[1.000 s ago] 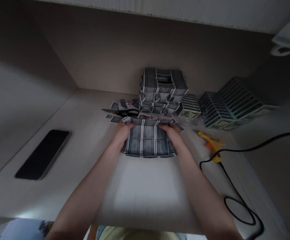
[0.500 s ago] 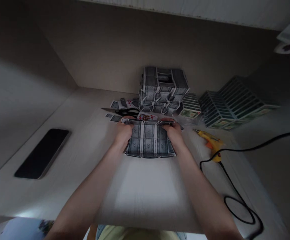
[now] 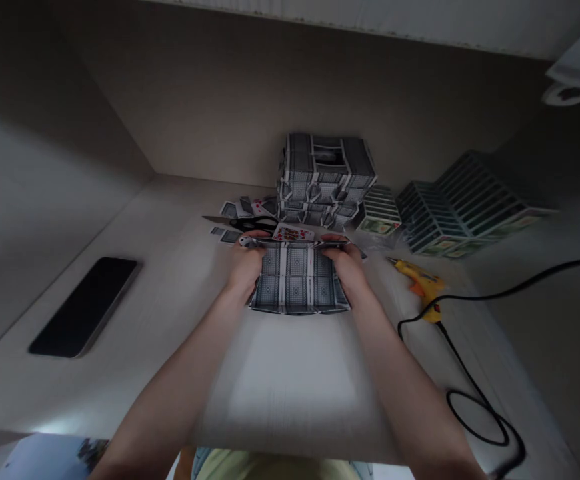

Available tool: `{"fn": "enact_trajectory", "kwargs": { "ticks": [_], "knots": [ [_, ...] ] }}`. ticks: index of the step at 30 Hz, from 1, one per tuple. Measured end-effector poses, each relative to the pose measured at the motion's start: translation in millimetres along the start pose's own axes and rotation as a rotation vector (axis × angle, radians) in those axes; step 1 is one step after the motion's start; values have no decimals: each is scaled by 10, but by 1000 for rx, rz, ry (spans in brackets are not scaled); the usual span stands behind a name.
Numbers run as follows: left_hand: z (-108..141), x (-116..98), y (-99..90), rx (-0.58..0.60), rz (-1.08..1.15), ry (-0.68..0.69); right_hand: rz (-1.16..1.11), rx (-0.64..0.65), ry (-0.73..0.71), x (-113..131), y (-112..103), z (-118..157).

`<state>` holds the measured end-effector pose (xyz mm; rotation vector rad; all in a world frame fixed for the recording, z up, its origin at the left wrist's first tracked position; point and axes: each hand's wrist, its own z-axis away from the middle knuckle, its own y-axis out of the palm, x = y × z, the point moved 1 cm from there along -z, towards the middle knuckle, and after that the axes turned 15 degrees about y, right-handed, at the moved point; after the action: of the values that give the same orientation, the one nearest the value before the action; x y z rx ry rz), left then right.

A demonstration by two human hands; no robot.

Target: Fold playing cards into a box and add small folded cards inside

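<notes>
Near mid-frame, left hand (image 3: 245,272) and right hand (image 3: 350,268) both closed on a piece made of playing cards (image 3: 297,277), one at each side, thumbs on the near face, fingers mostly hidden behind. Card piece sits over the tabletop (image 3: 290,387), in front of the face card (image 3: 295,233). Just behind, left of centre: scissors (image 3: 255,224) among card scraps (image 3: 229,237). Upper centre: card box (image 3: 303,190) with an opening in its top. Right of it, small card stack (image 3: 380,217), then larger stacked blocks (image 3: 440,233). Right side: yellow glue gun (image 3: 423,280), black cord (image 3: 475,297). Left side: phone (image 3: 85,307), face up.

Progress, judged: held piece looks mostly assembled, cards joined in rows; card box looks built. Loose scraps unused; held piece and card box apart. Whether any edge needs fixing, can't tell.

Unclear: piece's underside and far side hidden, possible glue too small to see, right-hand blocks dim and blurred, cord cut off at right edge.
</notes>
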<state>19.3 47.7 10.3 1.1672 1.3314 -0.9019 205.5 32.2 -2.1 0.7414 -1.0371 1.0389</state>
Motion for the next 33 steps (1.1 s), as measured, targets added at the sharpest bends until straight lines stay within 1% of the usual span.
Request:
{"fn": "enact_trajectory", "kwargs": {
  "ticks": [4, 9, 15, 17, 19, 21, 25, 27, 28, 30, 33],
  "knots": [
    [-3, 11, 1, -11, -19, 20, 0, -12, 17, 2, 7, 6],
    [6, 32, 10, -24, -2, 55, 34, -30, -11, 9, 7, 7],
    [-14, 61, -11, 28, 94, 85, -20, -4, 26, 3, 4, 7],
    [-34, 70, -37, 63, 86, 65, -48, 8, 41, 13, 8, 15],
    [-45, 57, -61, 116, 94, 53, -40, 18, 26, 49, 9, 39],
    [-38, 7, -83, 161, 118, 111, 0, 21, -71, 123, 1, 88],
    [19, -141, -134, 259, 160, 356, 127, -10, -461, 320, -52, 231],
    [51, -186, -169, 346, 181, 418, 198, -8, -580, 380, -87, 274],
    [64, -199, -187, 390, 192, 431, 223, 6, -606, 396, -105, 282],
    [84, -213, -222, 455, 203, 452, 250, 54, -616, 408, -144, 279],
    [95, -231, -251, 486, 145, 492, 289, 178, -585, 415, -214, 259]
  ]
}}
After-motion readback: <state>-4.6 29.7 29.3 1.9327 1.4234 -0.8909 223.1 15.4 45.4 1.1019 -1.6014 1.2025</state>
